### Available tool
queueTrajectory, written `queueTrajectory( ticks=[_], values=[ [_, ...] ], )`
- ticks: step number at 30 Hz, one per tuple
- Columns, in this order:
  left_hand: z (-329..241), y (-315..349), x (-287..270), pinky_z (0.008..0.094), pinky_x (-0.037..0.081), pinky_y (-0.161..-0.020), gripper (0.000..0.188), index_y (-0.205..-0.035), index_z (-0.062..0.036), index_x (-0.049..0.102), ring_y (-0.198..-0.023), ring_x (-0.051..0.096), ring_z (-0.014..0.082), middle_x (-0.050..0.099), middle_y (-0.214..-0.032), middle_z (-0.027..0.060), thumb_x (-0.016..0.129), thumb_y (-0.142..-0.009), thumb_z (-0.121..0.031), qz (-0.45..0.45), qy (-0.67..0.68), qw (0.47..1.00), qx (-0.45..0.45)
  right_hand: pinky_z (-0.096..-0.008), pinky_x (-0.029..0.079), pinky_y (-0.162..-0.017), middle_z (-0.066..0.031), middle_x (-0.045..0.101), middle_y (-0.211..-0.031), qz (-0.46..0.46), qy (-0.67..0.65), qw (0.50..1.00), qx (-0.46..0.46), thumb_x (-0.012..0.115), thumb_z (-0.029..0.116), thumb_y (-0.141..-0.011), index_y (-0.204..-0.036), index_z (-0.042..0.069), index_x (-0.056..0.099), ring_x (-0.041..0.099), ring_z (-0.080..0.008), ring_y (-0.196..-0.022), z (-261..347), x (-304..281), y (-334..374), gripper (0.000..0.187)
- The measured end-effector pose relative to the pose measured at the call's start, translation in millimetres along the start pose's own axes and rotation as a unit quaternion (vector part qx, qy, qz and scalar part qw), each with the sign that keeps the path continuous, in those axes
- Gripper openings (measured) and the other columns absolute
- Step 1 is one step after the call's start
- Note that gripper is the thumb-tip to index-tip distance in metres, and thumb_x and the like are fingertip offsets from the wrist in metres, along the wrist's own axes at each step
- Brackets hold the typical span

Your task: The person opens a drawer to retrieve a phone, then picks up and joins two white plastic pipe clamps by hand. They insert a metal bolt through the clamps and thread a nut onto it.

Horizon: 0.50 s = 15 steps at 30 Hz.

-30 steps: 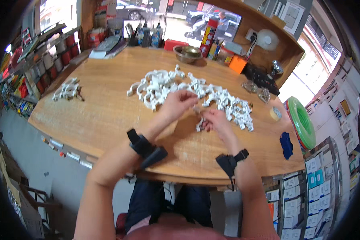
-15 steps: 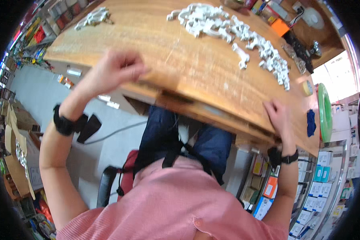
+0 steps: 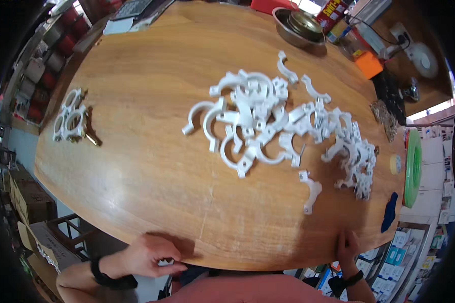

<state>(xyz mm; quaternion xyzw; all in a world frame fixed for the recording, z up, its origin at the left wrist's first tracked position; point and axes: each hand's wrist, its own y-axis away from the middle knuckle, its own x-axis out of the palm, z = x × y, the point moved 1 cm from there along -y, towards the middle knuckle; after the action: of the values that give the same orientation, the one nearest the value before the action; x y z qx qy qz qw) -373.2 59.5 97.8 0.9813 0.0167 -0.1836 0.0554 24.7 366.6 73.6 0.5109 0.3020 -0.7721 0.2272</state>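
My left hand (image 3: 154, 255) is at the table's near edge, left of centre. Its fingers are curled, the thumb bent toward them, and nothing shows in the gap between. My right hand (image 3: 348, 246) rests at the near right edge, fingers loosely bent and slightly apart, with nothing seen in it. Beyond it lies a single white half-ring pipe clamp piece (image 3: 314, 191). A heap of larger white half-ring clamps (image 3: 245, 116) covers the middle, and a pile of smaller white clamps (image 3: 361, 156) adjoins it on the right. Several joined clamp rings (image 3: 66, 122) with brass-coloured screws lie far left.
A metal bowl (image 3: 288, 35) stands at the back, near an orange box (image 3: 369, 64). On the right are a tape roll (image 3: 395, 164), a dark blue cloth (image 3: 390, 212) and a green round item (image 3: 413, 166). Shelves with red-and-grey containers line the left. A carton (image 3: 30, 199) stands on the floor.
My view has tilted up, so more of the tabletop shows and the clamps sit lower in the picture. My left hand has come down to the table's near edge; my right stays by the edge.
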Motion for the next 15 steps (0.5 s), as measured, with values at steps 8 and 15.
queueTrajectory(
  ticks=[8, 15],
  values=[
    [4, 5, 5, 0.0305, 0.046, -0.059, 0.015, -0.075, -0.0058, 0.059, -0.065, 0.057, 0.0216, 0.059, -0.072, 0.0084, 0.068, -0.072, -0.017, -0.037, 0.027, 0.999, -0.029, -0.0379, 0.038, -0.043, -0.0103, 0.048, -0.055, 0.018, 0.013, 0.999, -0.024, 0.059, 0.006, -0.063, -0.056, 0.008, 0.044, 0.050, -0.0288, -0.050, 3, 14, -7, 0.017],
    [0, 16, 20, 0.0333, 0.045, -0.073, 0.009, -0.077, -0.0039, 0.058, -0.083, 0.057, 0.0235, 0.059, -0.085, 0.0124, 0.063, -0.077, -0.011, -0.040, 0.101, 0.991, -0.075, -0.0418, 0.040, -0.046, -0.0129, 0.050, -0.056, 0.003, 0.047, 0.999, 0.023, 0.057, 0.014, -0.071, -0.058, 0.007, 0.048, 0.052, -0.0324, -0.052, 39, -12, -9, 0.017]
  ],
)
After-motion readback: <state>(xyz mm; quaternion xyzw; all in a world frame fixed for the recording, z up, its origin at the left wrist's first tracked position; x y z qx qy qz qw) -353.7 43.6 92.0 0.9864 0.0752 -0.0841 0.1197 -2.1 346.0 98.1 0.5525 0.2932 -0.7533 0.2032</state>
